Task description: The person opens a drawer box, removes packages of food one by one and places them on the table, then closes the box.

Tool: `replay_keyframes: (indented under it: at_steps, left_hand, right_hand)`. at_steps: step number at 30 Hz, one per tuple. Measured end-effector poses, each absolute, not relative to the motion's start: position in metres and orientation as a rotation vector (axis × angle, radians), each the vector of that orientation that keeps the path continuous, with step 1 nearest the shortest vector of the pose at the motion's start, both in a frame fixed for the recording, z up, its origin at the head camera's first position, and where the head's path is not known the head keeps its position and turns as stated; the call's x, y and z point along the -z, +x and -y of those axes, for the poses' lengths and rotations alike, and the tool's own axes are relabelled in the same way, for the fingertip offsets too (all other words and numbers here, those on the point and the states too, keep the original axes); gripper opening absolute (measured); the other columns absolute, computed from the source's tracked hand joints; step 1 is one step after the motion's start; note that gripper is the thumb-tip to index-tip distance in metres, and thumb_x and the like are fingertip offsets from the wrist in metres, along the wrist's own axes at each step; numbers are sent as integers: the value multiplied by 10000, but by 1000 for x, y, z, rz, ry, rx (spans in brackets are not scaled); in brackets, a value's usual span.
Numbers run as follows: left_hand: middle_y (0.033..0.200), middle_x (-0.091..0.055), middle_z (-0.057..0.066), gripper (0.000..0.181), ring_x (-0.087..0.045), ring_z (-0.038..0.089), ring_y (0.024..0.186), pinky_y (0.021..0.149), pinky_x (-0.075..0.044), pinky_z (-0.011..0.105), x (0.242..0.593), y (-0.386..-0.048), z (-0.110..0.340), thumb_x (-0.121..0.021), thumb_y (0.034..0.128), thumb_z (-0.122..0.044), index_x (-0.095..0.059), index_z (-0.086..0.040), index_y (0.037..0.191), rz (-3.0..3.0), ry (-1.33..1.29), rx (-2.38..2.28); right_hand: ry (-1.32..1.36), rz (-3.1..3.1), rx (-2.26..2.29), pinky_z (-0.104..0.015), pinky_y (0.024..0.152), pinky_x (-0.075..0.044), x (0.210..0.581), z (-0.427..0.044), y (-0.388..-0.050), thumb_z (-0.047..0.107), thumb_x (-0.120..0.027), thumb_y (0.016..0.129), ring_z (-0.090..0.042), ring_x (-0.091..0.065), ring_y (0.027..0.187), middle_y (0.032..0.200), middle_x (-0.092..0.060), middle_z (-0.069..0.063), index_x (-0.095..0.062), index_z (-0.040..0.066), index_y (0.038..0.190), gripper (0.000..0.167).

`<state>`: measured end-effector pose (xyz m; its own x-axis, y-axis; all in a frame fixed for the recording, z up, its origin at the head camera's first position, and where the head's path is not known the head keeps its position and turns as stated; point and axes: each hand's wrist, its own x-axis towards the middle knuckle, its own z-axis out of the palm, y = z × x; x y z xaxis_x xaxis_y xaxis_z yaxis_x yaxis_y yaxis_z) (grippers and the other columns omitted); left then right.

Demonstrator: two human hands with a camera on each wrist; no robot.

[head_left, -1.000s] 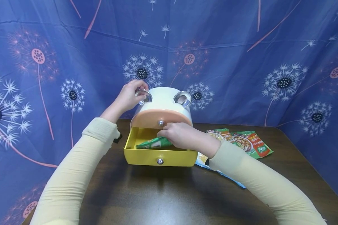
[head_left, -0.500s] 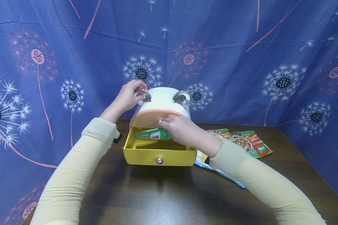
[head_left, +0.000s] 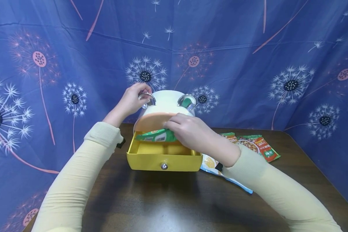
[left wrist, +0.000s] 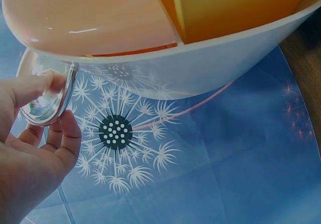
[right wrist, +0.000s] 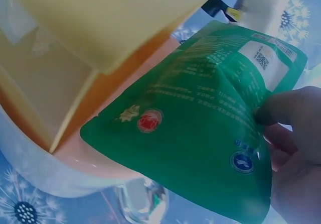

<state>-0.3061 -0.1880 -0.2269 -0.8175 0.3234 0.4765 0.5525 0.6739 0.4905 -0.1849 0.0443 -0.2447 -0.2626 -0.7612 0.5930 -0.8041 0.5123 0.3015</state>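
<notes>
A white storage box (head_left: 169,100) with a peach upper front has its yellow drawer (head_left: 146,161) pulled out. My left hand (head_left: 133,98) grips the shiny round ear (left wrist: 46,96) at the box's left, thumb on one face and fingers behind. Between the thumb and fingers of my right hand (head_left: 192,135) is a green food packet (right wrist: 195,118), its printed back with a QR code showing in the right wrist view. In the head view, that packet lies over the drawer's rear part, partly covered by the hand. A second shiny ear (head_left: 187,102) shows a green reflection.
Right of the box, several food packets lie on the brown table (head_left: 162,206): a red-and-green one (head_left: 261,148) and a light blue one (head_left: 217,169), partly hidden by the right arm. A blue dandelion-print cloth (head_left: 235,58) hangs close behind.
My right hand has risen a little and moved right, lifting and turning the green packet up from the drawer floor. The left hand keeps its grip on the ear.
</notes>
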Motion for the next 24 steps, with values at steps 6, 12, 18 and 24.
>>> replay_keyframes:
  at_steps: [6, 12, 18, 24]
  left_hand:
    - [1082, -538, 94, 174, -515, 247, 1043, 924, -486, 369, 226, -306, 188, -639, 861, -19, -587, -87, 1013, 2539, -688, 906]
    - [1076, -540, 98, 178, -514, 249, 1038, 928, -482, 378, 227, -306, 188, -646, 856, -17, -589, -82, 1011, 2533, -701, 907]
    - [1068, -545, 92, 179, -520, 240, 1039, 930, -486, 368, 227, -307, 189, -652, 852, -16, -591, -83, 1007, 2527, -701, 908]
    - [1070, -549, 90, 178, -520, 240, 1032, 929, -480, 362, 227, -307, 189, -653, 851, -21, -593, -85, 1006, 2524, -701, 898]
  right_hand:
    - [1270, 2019, -125, -281, 748, -563, 235, -53, -174, -52, -611, 806, -172, -629, 910, 982, -657, -60, -687, 70, 1042, 277]
    - [1234, 2008, -144, -293, 749, -565, 222, -66, -163, -62, -659, 787, -202, -620, 851, 970, -635, -90, -682, 44, 1010, 248]
    - [1155, 1993, -92, -348, 746, -574, 214, -82, -153, -46, -725, 756, -233, -614, 894, 961, -655, -100, -689, 48, 994, 258]
    - [1124, 2013, -117, -357, 705, -572, 212, -99, -148, -64, -728, 745, -237, -583, 882, 977, -649, -103, -685, 38, 995, 273]
